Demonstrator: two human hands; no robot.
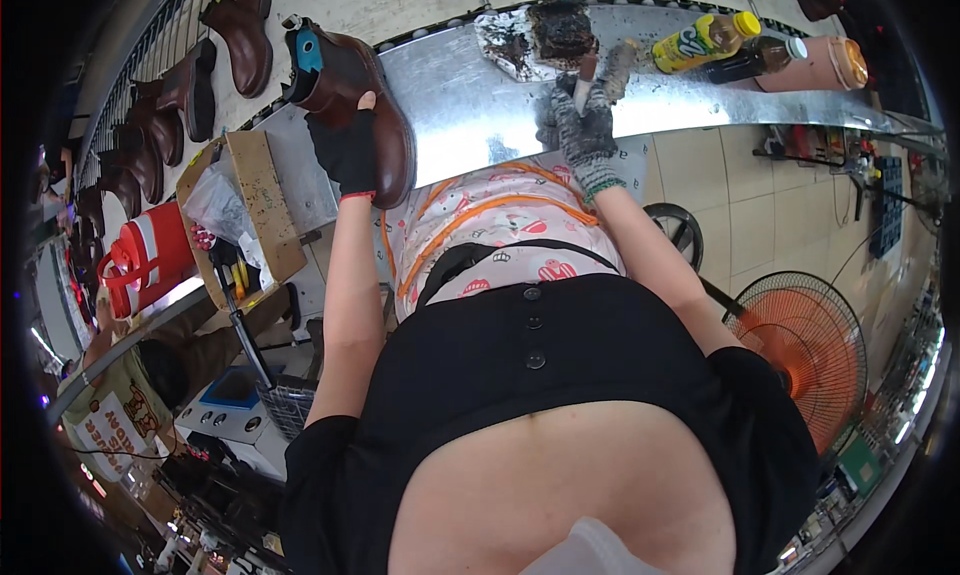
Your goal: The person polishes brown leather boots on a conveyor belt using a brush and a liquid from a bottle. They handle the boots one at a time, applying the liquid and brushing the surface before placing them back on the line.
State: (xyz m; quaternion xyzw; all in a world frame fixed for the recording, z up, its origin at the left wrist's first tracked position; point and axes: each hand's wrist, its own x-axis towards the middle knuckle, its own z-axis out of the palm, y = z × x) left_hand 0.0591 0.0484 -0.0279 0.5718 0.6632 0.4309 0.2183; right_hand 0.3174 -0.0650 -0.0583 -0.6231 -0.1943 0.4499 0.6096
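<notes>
My left hand [345, 155], in a black glove with the thumb tip bare, grips the side of a dark brown leather boot [393, 140]. The boot stands at the metal table's near edge, with a blue patch inside its opening. In a grey knit glove, my right hand [585, 130] is closed around a short stick-like tool with a brown end [587, 68]. Its exact kind is hard to make out. Just beyond that hand lies a block caked in dark residue [562, 30], on a stained pale sheet [505, 47]. A greyish fuzzy piece [621, 70] rests beside the tool.
A yellow bottle [705, 43], a dark bottle [755, 61] and a pink tumbler [815, 65] are at the table's right. More brown boots [240, 37] line the left side. A cardboard box [262, 200] adjoins the table; an orange fan [800, 350] stands right of me.
</notes>
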